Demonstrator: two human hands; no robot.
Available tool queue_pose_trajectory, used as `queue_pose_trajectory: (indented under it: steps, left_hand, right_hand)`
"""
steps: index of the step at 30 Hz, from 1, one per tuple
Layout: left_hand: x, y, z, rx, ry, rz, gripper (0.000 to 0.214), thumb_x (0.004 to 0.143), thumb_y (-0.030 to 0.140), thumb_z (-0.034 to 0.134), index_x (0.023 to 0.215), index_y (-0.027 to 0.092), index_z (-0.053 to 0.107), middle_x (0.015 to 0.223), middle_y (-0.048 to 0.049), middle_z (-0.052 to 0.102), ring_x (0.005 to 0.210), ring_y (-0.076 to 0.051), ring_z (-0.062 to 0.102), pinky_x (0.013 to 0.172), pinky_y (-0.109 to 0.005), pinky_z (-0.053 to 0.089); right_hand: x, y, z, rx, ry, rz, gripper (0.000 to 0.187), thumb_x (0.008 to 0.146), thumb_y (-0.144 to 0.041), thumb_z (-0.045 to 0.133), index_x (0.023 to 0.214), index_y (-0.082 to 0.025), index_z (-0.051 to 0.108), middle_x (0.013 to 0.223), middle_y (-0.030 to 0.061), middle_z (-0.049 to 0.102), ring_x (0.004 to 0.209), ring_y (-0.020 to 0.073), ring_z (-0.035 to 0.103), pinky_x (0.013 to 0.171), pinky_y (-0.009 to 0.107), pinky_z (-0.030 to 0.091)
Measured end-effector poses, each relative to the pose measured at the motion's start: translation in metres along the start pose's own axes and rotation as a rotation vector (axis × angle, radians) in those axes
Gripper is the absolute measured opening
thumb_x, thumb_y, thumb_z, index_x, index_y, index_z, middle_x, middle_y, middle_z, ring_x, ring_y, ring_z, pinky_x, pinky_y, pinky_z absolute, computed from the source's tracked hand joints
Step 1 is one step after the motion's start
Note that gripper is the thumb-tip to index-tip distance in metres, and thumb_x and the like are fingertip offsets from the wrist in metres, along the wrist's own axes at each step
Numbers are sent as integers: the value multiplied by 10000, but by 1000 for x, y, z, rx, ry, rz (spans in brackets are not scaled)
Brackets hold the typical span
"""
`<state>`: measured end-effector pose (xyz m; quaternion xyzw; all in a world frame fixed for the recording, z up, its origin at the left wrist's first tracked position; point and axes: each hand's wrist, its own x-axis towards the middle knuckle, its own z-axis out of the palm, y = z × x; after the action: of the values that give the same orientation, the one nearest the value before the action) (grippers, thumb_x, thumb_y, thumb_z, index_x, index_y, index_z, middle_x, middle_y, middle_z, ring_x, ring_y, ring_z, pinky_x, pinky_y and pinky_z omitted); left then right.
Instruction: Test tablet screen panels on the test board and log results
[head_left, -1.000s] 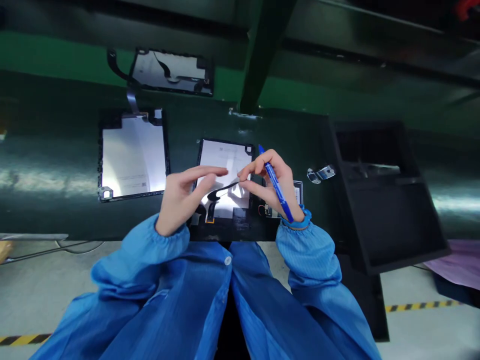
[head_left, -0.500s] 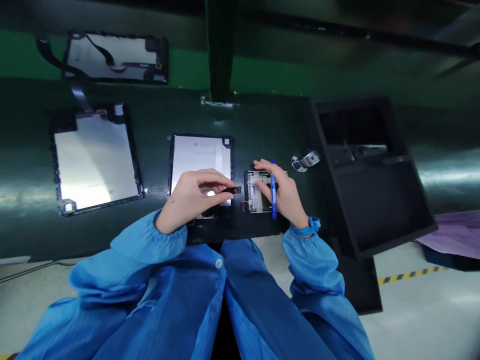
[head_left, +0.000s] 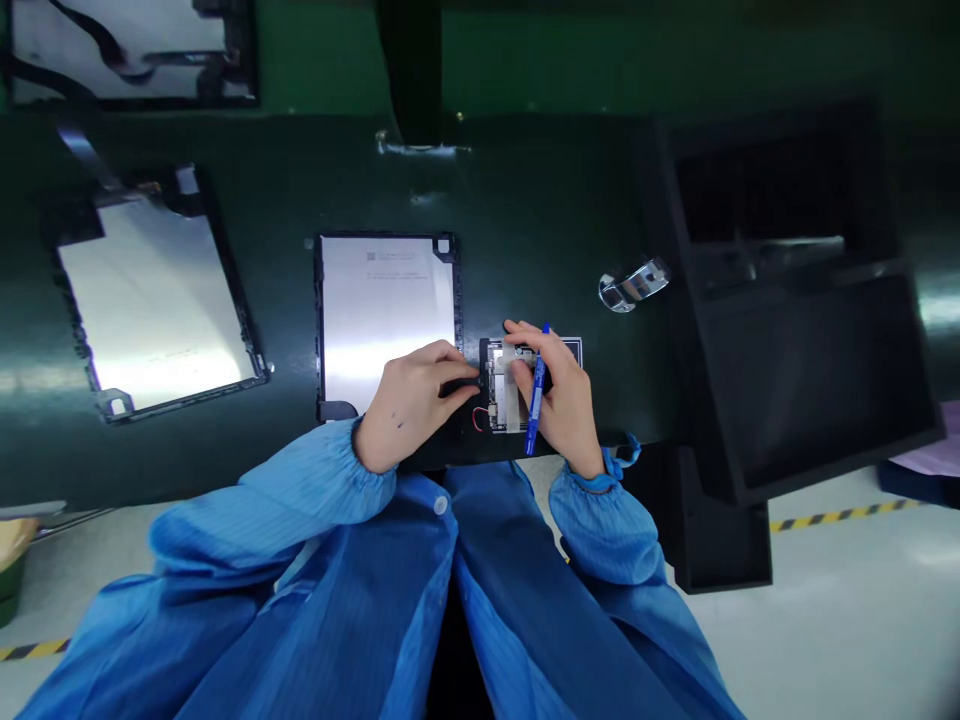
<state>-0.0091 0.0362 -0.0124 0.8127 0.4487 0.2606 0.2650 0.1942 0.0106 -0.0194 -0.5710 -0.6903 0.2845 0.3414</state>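
My left hand [head_left: 420, 405] is pinched at the left edge of a small circuit board assembly [head_left: 498, 385]. The black flex cable seen in its grip before is hard to make out against the dark bench now. My right hand [head_left: 566, 400] holds a blue marker pen [head_left: 535, 400] tucked between its fingers, while its thumb and fingertips rest over the board. A strip of pale tape [head_left: 512, 405] crosses the board, and a thin red wire [head_left: 478, 418] loops out at its lower left. Behind my left hand lies a tablet display panel [head_left: 382, 310], silvery back upward.
Another display panel [head_left: 157, 300] lies tilted at the left, and one more [head_left: 142, 40] at the back left. A shiny curved metal piece [head_left: 634, 286] sits right of the board. Farther right is a black divided box [head_left: 720, 400]. A dark post [head_left: 412, 80] stands behind.
My left hand has moved right, off the display panel to the board's left edge. The pen in my right hand has tilted. The view has shifted.
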Motion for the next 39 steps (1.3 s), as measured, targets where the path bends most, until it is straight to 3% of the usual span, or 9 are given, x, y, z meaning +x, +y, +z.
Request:
queue_pose_trajectory:
  steps: [21, 29, 34, 39]
  left_hand:
    - [-3, 5, 6, 23, 18, 12, 55, 855, 176, 714, 891, 163, 753, 869, -33, 702, 741, -158, 672, 677, -272, 542]
    - [0, 3, 8, 36, 4, 26, 47, 857, 159, 696, 867, 166, 742, 870, -33, 709, 725, -160, 668, 643, -277, 525]
    - [1, 4, 7, 25, -4, 24, 83, 848, 119, 666, 833, 166, 733, 881, -40, 714, 744, -169, 675, 632, -279, 515]
    - [1, 2, 8, 56, -9, 33, 97, 840, 121, 656, 807, 179, 726, 854, -27, 707, 698, -150, 657, 592, -267, 488]
  right_hand:
    - [-1, 0, 1, 1, -4, 2, 171, 991, -312, 507, 1146, -295, 578, 1355, 18, 637, 1331, 238, 535, 1186, 544, 336]
    - [2, 0, 1, -3, -59, 7, 306, 878, -244, 644, 1167, -305, 564, 1378, 8, 618, 1333, 256, 532, 1184, 568, 324]
    - [4, -9, 11, -75, -6, 33, 329, 837, -193, 638, 1145, -289, 571, 1403, 32, 597, 1333, 273, 518, 1192, 587, 281]
    - [4, -10, 11, -70, -30, 27, 296, 887, -242, 603, 1176, -288, 556, 1412, 34, 589, 1330, 264, 519, 1189, 588, 276]
